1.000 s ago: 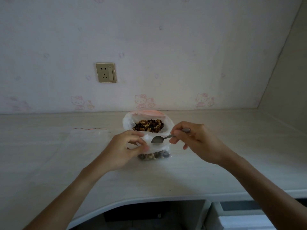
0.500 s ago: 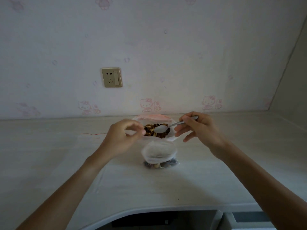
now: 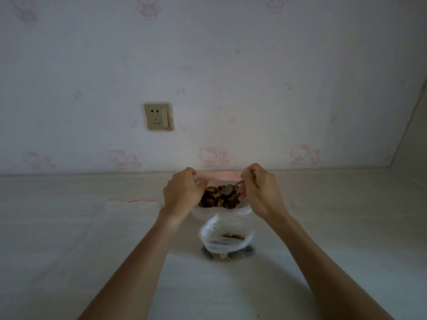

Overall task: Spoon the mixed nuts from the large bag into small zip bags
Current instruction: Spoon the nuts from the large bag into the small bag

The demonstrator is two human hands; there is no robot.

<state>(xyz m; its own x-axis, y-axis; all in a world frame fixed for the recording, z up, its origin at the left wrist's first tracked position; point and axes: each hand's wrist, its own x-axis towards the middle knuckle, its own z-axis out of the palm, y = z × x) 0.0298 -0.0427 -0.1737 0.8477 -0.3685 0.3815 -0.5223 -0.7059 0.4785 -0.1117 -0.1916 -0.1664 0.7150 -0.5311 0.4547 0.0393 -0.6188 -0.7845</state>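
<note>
Metal spoon (image 3: 228, 188) held by right hand (image 3: 258, 190) digs mixed nuts (image 3: 218, 198); left hand (image 3: 182, 192) grips clear large bag (image 3: 221, 175); nearer, small clear zip bag (image 3: 227, 239) part-filled.

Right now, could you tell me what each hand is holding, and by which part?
The right hand grips the spoon by its handle; the left hand holds the large bag by its left rim.

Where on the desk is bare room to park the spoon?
Bare desk lies right of the right hand, toward the corner wall. The near strip in front of the small zip bag is bare between the forearms. Crowded: centre, where both hands work the large bag; flat empty bags lie left.
</note>
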